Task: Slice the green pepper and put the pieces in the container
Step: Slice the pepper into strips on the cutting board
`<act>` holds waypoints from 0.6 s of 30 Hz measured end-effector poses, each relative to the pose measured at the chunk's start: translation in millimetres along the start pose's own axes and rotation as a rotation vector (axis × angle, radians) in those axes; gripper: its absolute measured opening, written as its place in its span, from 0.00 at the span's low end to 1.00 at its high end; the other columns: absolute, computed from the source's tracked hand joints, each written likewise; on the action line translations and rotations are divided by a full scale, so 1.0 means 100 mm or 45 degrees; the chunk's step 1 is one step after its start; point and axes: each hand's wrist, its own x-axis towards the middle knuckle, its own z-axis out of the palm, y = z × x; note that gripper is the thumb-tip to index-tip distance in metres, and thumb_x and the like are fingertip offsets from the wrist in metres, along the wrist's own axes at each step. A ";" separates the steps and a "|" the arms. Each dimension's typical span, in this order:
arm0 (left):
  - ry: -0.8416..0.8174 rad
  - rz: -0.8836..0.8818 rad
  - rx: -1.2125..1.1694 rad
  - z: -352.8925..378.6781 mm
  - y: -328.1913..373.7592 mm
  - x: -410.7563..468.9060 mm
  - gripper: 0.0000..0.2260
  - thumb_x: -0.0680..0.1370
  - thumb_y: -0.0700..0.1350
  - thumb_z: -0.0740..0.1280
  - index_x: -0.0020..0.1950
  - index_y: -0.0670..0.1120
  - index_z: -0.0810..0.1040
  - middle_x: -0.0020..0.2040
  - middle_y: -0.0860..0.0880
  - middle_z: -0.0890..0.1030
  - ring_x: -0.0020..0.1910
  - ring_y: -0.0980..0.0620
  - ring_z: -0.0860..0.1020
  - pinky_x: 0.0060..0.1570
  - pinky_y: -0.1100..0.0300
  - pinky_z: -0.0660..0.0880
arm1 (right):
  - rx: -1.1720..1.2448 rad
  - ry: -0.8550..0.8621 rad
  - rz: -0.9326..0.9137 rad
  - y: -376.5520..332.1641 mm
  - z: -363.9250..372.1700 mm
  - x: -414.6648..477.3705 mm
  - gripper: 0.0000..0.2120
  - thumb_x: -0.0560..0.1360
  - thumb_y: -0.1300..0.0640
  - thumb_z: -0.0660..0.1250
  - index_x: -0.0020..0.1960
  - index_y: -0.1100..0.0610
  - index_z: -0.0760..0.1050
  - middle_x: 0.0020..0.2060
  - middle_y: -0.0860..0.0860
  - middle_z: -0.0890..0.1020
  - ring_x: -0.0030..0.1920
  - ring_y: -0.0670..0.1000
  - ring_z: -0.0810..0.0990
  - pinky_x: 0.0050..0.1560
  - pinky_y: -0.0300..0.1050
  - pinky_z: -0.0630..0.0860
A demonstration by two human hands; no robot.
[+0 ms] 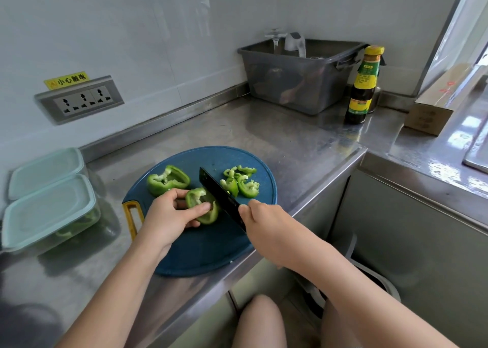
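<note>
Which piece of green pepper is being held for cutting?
The piece gripped by the left hand, with the knife at its right edge. The bigger half lies loose behind it; the cut slices sit right of the blade.

A board [206, 247] lies on the counter [290, 141]. On it, a pepper half [168, 180] sits back left, a piece [202, 207] before it, the knife [220, 193] right of that, slices [241, 182] further right. Two containers [50, 210] stand left of the board, one behind the other; bin [298, 83], bottle [363, 86] and box [433, 105] stand behind right.
</note>
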 end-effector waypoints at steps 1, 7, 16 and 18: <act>-0.001 0.003 -0.009 -0.01 0.00 0.00 0.12 0.69 0.36 0.73 0.50 0.41 0.76 0.43 0.45 0.82 0.38 0.53 0.80 0.30 0.67 0.76 | 0.020 -0.011 0.006 -0.01 -0.05 0.01 0.17 0.83 0.50 0.47 0.39 0.58 0.62 0.36 0.56 0.72 0.33 0.56 0.71 0.34 0.49 0.70; 0.013 0.026 0.012 -0.01 -0.03 0.02 0.11 0.70 0.35 0.73 0.50 0.41 0.76 0.44 0.44 0.83 0.40 0.51 0.82 0.34 0.64 0.79 | 0.147 0.082 -0.032 -0.01 -0.09 0.03 0.18 0.82 0.47 0.47 0.37 0.55 0.60 0.32 0.51 0.69 0.29 0.50 0.66 0.28 0.43 0.62; 0.071 0.065 0.204 -0.02 -0.03 0.03 0.13 0.68 0.42 0.76 0.47 0.41 0.77 0.42 0.44 0.83 0.40 0.47 0.81 0.33 0.60 0.74 | -0.045 0.280 -0.248 0.03 0.30 -0.20 0.15 0.81 0.45 0.45 0.42 0.54 0.55 0.27 0.50 0.64 0.33 0.62 0.67 0.34 0.51 0.64; 0.066 0.065 0.206 0.00 -0.01 0.01 0.13 0.68 0.41 0.76 0.49 0.43 0.76 0.43 0.45 0.83 0.38 0.48 0.81 0.33 0.60 0.74 | -0.072 0.308 -0.272 0.03 0.33 -0.19 0.15 0.81 0.44 0.44 0.42 0.53 0.54 0.27 0.50 0.64 0.32 0.61 0.67 0.33 0.51 0.64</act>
